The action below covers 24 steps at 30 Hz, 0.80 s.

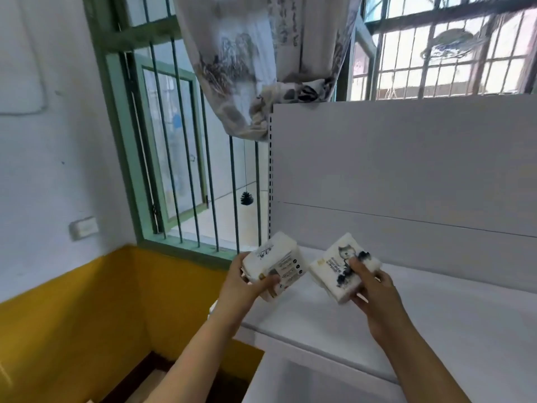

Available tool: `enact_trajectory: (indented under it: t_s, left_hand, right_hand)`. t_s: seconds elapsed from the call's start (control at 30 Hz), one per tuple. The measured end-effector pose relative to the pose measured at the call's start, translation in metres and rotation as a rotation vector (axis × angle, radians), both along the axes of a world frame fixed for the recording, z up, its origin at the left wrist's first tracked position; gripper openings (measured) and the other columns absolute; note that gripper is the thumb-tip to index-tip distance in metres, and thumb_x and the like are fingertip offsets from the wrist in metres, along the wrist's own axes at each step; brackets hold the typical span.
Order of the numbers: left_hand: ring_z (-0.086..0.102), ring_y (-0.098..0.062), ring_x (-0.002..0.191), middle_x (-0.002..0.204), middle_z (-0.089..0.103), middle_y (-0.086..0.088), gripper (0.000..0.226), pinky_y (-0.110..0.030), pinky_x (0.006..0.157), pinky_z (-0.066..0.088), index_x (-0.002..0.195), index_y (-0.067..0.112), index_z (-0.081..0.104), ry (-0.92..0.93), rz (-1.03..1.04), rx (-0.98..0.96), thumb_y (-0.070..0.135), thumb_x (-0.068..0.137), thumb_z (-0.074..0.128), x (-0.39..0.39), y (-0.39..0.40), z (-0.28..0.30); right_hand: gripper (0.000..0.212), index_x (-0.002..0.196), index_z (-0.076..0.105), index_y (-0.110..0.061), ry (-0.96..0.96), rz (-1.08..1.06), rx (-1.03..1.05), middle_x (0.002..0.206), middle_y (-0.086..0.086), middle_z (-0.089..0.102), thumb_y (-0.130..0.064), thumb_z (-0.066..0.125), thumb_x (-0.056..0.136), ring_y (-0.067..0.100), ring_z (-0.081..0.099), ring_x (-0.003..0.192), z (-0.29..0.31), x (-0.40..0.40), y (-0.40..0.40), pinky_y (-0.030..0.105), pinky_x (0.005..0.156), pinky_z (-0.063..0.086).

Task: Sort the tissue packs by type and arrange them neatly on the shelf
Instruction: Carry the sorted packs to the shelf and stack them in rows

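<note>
My left hand (247, 282) grips a white tissue pack (274, 261) with small printed text and black round icons on its face. It is held tilted above the left end of the white shelf (436, 315). My right hand (369, 286) grips a second white tissue pack (338, 264) printed with a grey cat and dark ink marks, also tilted, just right of the first. The two packs are close but apart. Both are held above the shelf surface, not resting on it.
The shelf's white back panel (406, 158) rises behind the packs, with a slotted upright (270, 170) at its left edge. A barred green window (186, 141) and a knotted curtain (261, 68) stand to the left. A yellow-and-white wall (72, 301) lies further left.
</note>
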<state>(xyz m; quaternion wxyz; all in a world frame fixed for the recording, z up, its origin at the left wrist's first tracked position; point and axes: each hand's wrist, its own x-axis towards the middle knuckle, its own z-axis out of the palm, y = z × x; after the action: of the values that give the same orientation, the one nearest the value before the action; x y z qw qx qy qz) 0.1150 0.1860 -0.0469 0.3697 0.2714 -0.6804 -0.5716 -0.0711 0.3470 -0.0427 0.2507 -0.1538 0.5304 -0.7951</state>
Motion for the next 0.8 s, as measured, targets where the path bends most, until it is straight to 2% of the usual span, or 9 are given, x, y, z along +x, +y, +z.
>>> enact_trajectory:
  t_s: [0.07, 0.2, 0.27, 0.33, 0.43, 0.53, 0.63, 0.7, 0.8]
  left_hand:
    - [0.062, -0.016, 0.109, 0.122, 0.062, 0.003, 0.068, -0.032, 0.079, 0.060, 0.129, 0.031, 0.043, 0.006, -0.082, -0.002, 0.013, 0.077, 0.083, -0.011, -0.036, -0.003]
    - [0.066, -0.028, 0.106, 0.123, 0.061, -0.005, 0.072, -0.048, 0.089, 0.058, 0.131, 0.032, 0.035, 0.008, -0.238, 0.097, 0.025, 0.077, 0.083, -0.037, -0.098, -0.008]
    - [0.070, -0.028, 0.102, 0.122, 0.064, -0.010, 0.051, -0.049, 0.087, 0.059, 0.127, 0.028, 0.042, 0.058, -0.264, 0.221, 0.032, 0.087, 0.073, -0.052, -0.127, -0.007]
    - [0.070, -0.029, 0.102, 0.125, 0.062, -0.013, 0.038, -0.050, 0.086, 0.059, 0.119, 0.029, 0.050, 0.081, -0.244, 0.193, 0.026, 0.088, 0.071, -0.066, -0.156, -0.007]
    - [0.060, -0.016, 0.110, 0.132, 0.047, 0.000, 0.063, -0.033, 0.086, 0.060, 0.125, 0.036, 0.047, 0.033, -0.219, -0.093, 0.023, 0.076, 0.084, -0.086, -0.189, -0.011]
    - [0.039, -0.004, 0.122, 0.138, 0.027, 0.006, 0.098, -0.010, 0.101, 0.039, 0.148, 0.028, 0.028, -0.136, -0.248, -0.421, 0.027, 0.070, 0.088, -0.102, -0.206, -0.024]
    - [0.034, -0.006, 0.126, 0.142, 0.025, 0.004, 0.095, -0.026, 0.115, 0.034, 0.149, 0.025, 0.027, -0.251, -0.299, -0.582, 0.030, 0.073, 0.085, -0.112, -0.223, -0.040]
    - [0.032, -0.009, 0.125, 0.138, 0.030, 0.005, 0.084, -0.036, 0.114, 0.038, 0.140, 0.031, 0.036, -0.254, -0.260, -0.719, 0.038, 0.071, 0.084, -0.118, -0.236, -0.048]
    - [0.029, -0.019, 0.125, 0.137, 0.032, 0.000, 0.074, -0.038, 0.106, 0.038, 0.134, 0.038, 0.040, -0.191, -0.172, -1.004, 0.043, 0.071, 0.079, -0.127, -0.245, -0.050]
  right_hand:
    - [0.022, 0.100, 0.064, -0.014, 0.018, 0.024, 0.042, 0.104, 0.010, 0.073, -0.028, 0.072, 0.085, 0.022, 0.068, 0.092, -0.003, -0.006, -0.032, 0.035, 0.073, 0.054]
    - [0.037, 0.105, 0.069, -0.009, 0.014, 0.040, 0.131, 0.099, 0.008, 0.076, -0.037, 0.073, 0.082, 0.025, 0.069, 0.093, -0.004, -0.018, -0.089, 0.035, 0.073, 0.055]
    - [0.043, 0.110, 0.068, -0.009, 0.018, 0.016, 0.184, 0.101, 0.009, 0.076, -0.039, 0.075, 0.080, 0.026, 0.070, 0.097, 0.000, -0.024, -0.112, 0.036, 0.075, 0.056]
    - [0.052, 0.118, 0.058, -0.010, 0.053, -0.071, 0.228, 0.104, 0.006, 0.072, -0.037, 0.078, 0.079, 0.025, 0.069, 0.096, 0.004, -0.032, -0.128, 0.036, 0.071, 0.057]
    - [0.051, 0.116, 0.046, -0.023, 0.162, -0.245, 0.345, 0.107, -0.001, 0.062, -0.038, 0.078, 0.080, 0.018, 0.065, 0.092, 0.008, -0.042, -0.140, 0.037, 0.065, 0.058]
    - [0.041, 0.109, 0.057, -0.023, 0.274, -0.324, 0.514, 0.105, 0.002, 0.064, -0.044, 0.076, 0.079, 0.021, 0.065, 0.093, 0.003, -0.057, -0.147, 0.046, 0.077, 0.060]
    - [0.043, 0.102, 0.059, -0.023, 0.413, -0.364, 0.704, 0.104, 0.005, 0.066, -0.054, 0.074, 0.077, 0.026, 0.064, 0.094, 0.000, -0.069, -0.157, 0.050, 0.084, 0.056]
    - [0.043, 0.099, 0.059, -0.020, 0.475, -0.355, 0.775, 0.099, 0.004, 0.067, -0.056, 0.071, 0.078, 0.025, 0.065, 0.092, 0.000, -0.073, -0.164, 0.049, 0.084, 0.056]
    - [0.037, 0.093, 0.060, -0.020, 0.485, -0.343, 0.826, 0.091, 0.001, 0.067, -0.055, 0.067, 0.082, 0.021, 0.065, 0.085, 0.001, -0.078, -0.172, 0.046, 0.080, 0.058]
